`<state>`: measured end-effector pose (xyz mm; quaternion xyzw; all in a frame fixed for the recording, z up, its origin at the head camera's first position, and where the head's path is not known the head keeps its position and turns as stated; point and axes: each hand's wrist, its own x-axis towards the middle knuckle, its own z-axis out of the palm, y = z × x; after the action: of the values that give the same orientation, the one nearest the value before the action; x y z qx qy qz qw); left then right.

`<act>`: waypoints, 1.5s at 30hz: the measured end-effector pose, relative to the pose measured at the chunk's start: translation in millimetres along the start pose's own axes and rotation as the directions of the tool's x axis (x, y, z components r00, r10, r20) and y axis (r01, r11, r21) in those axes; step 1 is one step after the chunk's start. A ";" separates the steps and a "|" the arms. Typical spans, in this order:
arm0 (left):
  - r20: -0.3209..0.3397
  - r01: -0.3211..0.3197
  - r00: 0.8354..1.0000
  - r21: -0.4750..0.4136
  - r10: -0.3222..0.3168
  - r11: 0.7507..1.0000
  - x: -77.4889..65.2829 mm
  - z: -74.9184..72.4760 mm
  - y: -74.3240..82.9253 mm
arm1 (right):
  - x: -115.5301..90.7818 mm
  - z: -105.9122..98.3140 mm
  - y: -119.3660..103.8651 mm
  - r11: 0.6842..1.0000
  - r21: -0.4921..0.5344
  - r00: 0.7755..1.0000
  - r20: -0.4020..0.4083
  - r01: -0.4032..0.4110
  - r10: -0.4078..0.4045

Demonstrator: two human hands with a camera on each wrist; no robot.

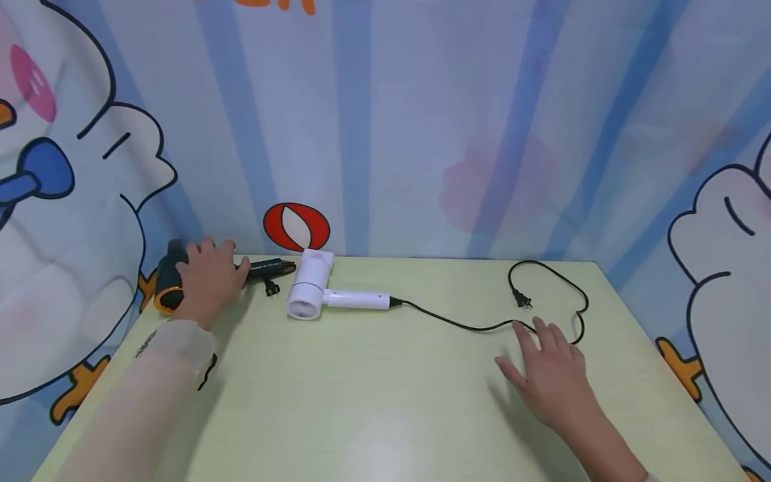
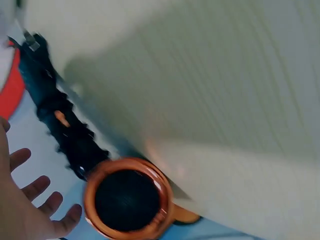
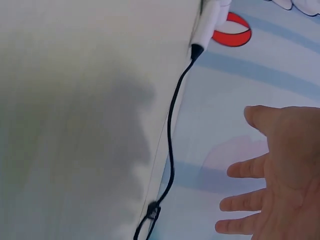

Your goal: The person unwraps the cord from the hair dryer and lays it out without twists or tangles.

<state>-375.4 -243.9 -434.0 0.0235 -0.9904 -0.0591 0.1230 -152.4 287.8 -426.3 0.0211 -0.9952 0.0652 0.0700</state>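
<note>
A dark hair dryer with an orange ring (image 2: pixel 165 185) lies at the table's back left corner. My left hand (image 1: pixel 209 278) is over it in the head view, hiding its middle; the left wrist view shows the fingers (image 2: pixel 37 189) spread and apart from it. Beside it lies a white hair dryer (image 1: pixel 310 284), its handle pointing right. Its black cord (image 1: pixel 448 326) runs right and loops back to a plug (image 1: pixel 521 299). My right hand (image 1: pixel 551 375) hovers at the cord's near side, fingers spread, holding nothing. In the right wrist view the cord (image 3: pixel 171 135) is apart from that hand.
The pale table (image 1: pixel 361 402) ends at a striped cartoon curtain (image 1: pixel 391 134) behind. A small black plug (image 1: pixel 272 288) lies between the two hair dryers, by the dark one's handle end (image 1: pixel 274 268).
</note>
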 end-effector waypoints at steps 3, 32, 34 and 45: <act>0.023 0.002 1.000 0.031 -0.003 1.000 -0.8 2.2 -17.3 | -5.6 2.3 -16.1 1.000 0.004 1.000 0.016 -0.008 0.008; 0.144 -0.013 0.989 0.181 -0.013 0.983 -43.4 0.5 -50.6 | -27.2 7.2 -50.8 0.986 0.126 0.987 0.127 -0.113 0.097; 0.153 -0.014 0.988 0.167 -0.011 0.986 -49.4 -0.5 -49.1 | -28.1 6.7 -52.6 0.986 0.129 0.987 0.131 -0.109 0.092; 0.153 0.007 0.988 0.130 -0.027 0.992 -91.1 -10.7 -51.5 | -26.0 8.2 -59.2 0.991 0.102 0.991 0.108 -0.086 0.075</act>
<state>-282.9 -290.6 -452.0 0.0351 -0.9984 0.0023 0.0439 -124.8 228.9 -430.6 -0.0123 -0.9926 0.1199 0.0140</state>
